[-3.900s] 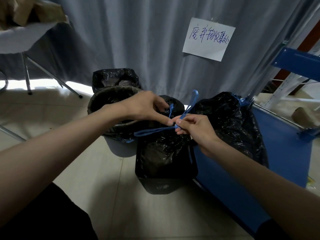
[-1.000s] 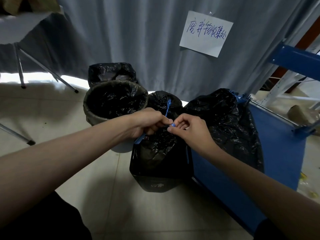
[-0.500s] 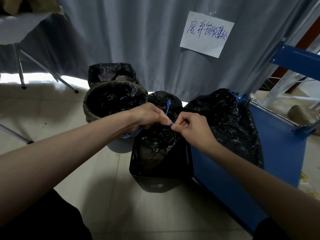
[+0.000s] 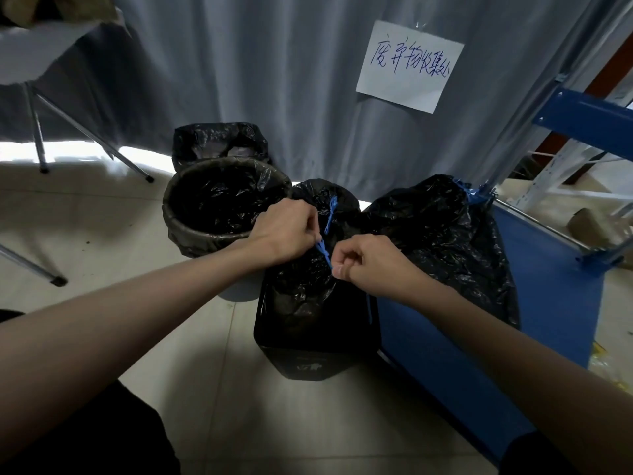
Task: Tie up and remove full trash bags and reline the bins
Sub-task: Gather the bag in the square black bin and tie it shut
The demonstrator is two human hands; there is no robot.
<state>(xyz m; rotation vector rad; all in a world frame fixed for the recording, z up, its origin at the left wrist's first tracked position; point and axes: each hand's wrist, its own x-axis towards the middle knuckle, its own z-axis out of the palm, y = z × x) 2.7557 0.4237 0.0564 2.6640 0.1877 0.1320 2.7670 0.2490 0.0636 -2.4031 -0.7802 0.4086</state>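
A black square bin (image 4: 317,351) stands on the floor in front of me, holding a full black trash bag (image 4: 301,286) gathered at its top. A blue drawstring (image 4: 323,250) runs taut between my hands above the bag. My left hand (image 4: 284,231) pinches one end of it and my right hand (image 4: 370,265) pinches the other end lower right. A round bin (image 4: 191,228) lined with a black bag stands to the left. Behind it sits another black bag (image 4: 219,140).
A tied black bag with a blue string (image 4: 330,209) sits just behind my hands, and a large tied black bag (image 4: 442,241) lies against a blue cart (image 4: 548,303) on the right. A grey curtain with a paper sign (image 4: 409,66) hangs behind. Table legs (image 4: 37,132) stand at left.
The long loops of drawstring have been drawn in short. My hands have pulled apart, the right one dropping lower, and the string between them is now tight.
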